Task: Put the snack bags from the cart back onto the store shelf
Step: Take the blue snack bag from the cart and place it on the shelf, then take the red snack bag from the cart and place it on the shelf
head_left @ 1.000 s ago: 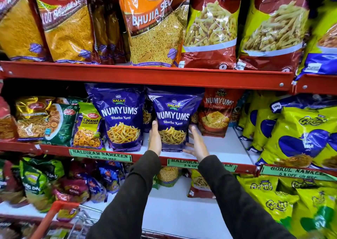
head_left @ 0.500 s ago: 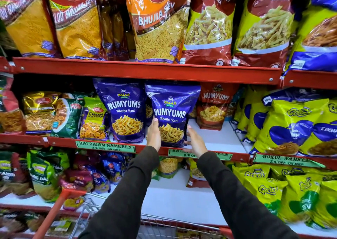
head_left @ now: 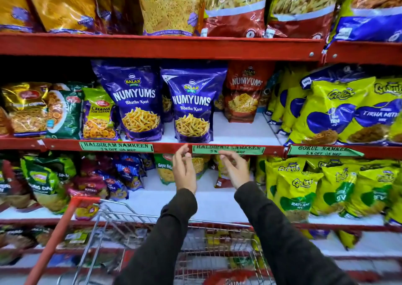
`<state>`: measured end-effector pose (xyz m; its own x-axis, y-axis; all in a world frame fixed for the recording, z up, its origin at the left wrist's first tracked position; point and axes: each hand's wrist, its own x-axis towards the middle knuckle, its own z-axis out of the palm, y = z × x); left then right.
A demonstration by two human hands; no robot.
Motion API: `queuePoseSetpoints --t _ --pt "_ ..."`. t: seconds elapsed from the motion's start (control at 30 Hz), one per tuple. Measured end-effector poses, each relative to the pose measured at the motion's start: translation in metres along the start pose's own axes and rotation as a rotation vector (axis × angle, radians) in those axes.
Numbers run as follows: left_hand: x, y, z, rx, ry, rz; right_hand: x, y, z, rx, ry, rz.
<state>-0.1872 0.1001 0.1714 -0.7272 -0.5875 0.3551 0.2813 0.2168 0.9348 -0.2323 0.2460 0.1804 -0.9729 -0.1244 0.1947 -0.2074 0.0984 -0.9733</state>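
Note:
A purple Numyums snack bag (head_left: 192,106) stands upright at the front of the middle red shelf (head_left: 171,147), next to a second purple Numyums bag (head_left: 134,101) on its left. My left hand (head_left: 183,169) and my right hand (head_left: 233,168) hover just below the shelf edge, both empty with fingers apart, clear of the bag. Below them is the wire cart (head_left: 195,247) with its red handle (head_left: 58,234). A red snack bag (head_left: 226,279) shows at the cart's bottom, blurred.
A red Numyums bag (head_left: 243,93) stands further back to the right, with bare white shelf in front of it. Yellow Gokul bags (head_left: 339,112) fill the right side. Large bags line the top shelf (head_left: 169,45). Smaller bags crowd the lower shelf (head_left: 121,175).
Both hands have let go of the purple Numyums bag and dropped back below the shelf edge. The bag stays upright on the shelf. The view has tilted down, showing more of the cart.

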Motion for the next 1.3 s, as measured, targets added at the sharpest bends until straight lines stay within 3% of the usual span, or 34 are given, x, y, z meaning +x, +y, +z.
queuePoseSetpoints --t 0.23,0.4,0.47,0.57,0.63,0.73,0.83,0.93,1.07,1.3 --pt "-0.112 -0.082 -0.014 0.275 -0.395 -0.252 -0.089 0.092 -0.049 -0.28 -0.155 0.297" --pt "-0.182 -0.115 -0.034 0.655 -0.849 -0.577 -0.148 0.155 -0.095 -0.526 -0.406 0.676" --pt "-0.203 -0.128 -0.039 0.727 -0.945 -0.717 -0.164 0.171 -0.103 -0.626 -0.528 0.676" --pt "-0.224 -0.148 -0.047 0.905 -1.088 -0.702 -0.181 0.191 -0.101 -0.819 -0.609 0.686" --pt "-0.232 -0.159 -0.048 0.957 -1.065 -0.664 -0.191 0.201 -0.097 -0.862 -0.558 0.644" --pt "-0.236 -0.171 -0.049 0.987 -0.901 -0.651 -0.194 0.214 -0.093 -0.887 -0.431 0.585" --pt "-0.233 -0.172 -0.05 0.943 -0.818 -0.684 -0.193 0.216 -0.096 -0.899 -0.411 0.538" --pt "-0.227 -0.164 -0.045 0.755 -0.66 -0.717 -0.191 0.21 -0.109 -0.912 -0.383 0.516" --pt "-0.213 -0.133 -0.04 0.463 -0.43 -0.789 -0.177 0.188 -0.125 -0.694 -0.269 0.437" --pt "-0.176 -0.079 -0.033 0.166 -0.282 -0.532 -0.142 0.118 -0.139 -0.423 -0.076 0.259"
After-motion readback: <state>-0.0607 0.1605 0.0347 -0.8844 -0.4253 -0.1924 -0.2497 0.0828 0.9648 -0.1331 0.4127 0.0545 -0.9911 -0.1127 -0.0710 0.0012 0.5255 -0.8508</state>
